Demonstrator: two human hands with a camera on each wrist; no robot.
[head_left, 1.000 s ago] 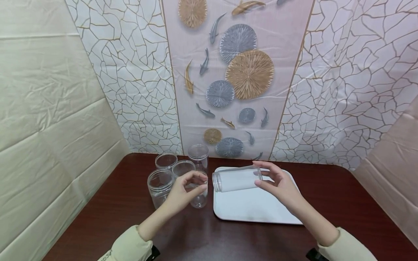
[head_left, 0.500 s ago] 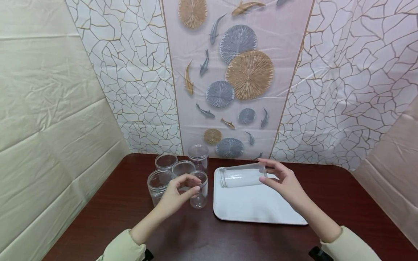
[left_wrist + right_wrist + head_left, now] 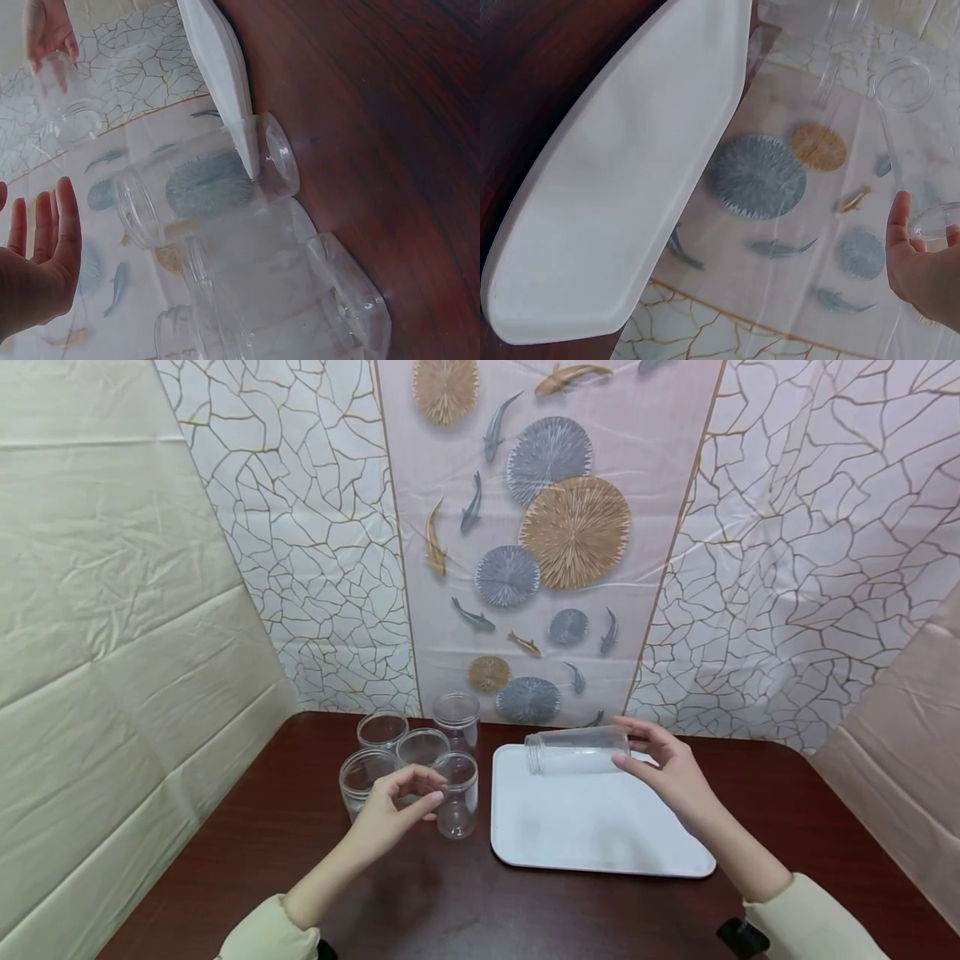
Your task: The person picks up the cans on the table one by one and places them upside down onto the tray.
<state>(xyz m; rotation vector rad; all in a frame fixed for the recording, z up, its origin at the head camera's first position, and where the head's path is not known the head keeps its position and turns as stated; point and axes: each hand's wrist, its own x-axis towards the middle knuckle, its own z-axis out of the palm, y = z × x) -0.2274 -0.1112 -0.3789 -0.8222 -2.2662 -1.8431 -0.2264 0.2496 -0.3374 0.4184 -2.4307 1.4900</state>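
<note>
My right hand [image 3: 677, 781] grips a clear plastic jar [image 3: 573, 752] by its base end, thumb in front. The jar lies sideways in the air over the back of the white tray [image 3: 592, 839], its threaded mouth to the left. In the right wrist view, the fingers [image 3: 900, 221] hold the base of this jar [image 3: 911, 150]. My left hand [image 3: 388, 810] is empty, loosely curved in front of a group of upright clear jars. Nearest to it stands a front jar [image 3: 457, 810]. The left wrist view shows the fingers [image 3: 67, 225] spread apart, clear of the jars.
Several lidless jars stand close together left of the tray, among them a back jar [image 3: 456, 718] and a wide left jar [image 3: 367, 777]. The dark wooden table [image 3: 465, 910] ends at a patterned cloth backdrop [image 3: 337, 568]. Plain cloth hangs at both sides.
My right hand has carried the jar rightward and slightly up, away from the group. The left hand has drawn back left and down, uncovering the front jar.
</note>
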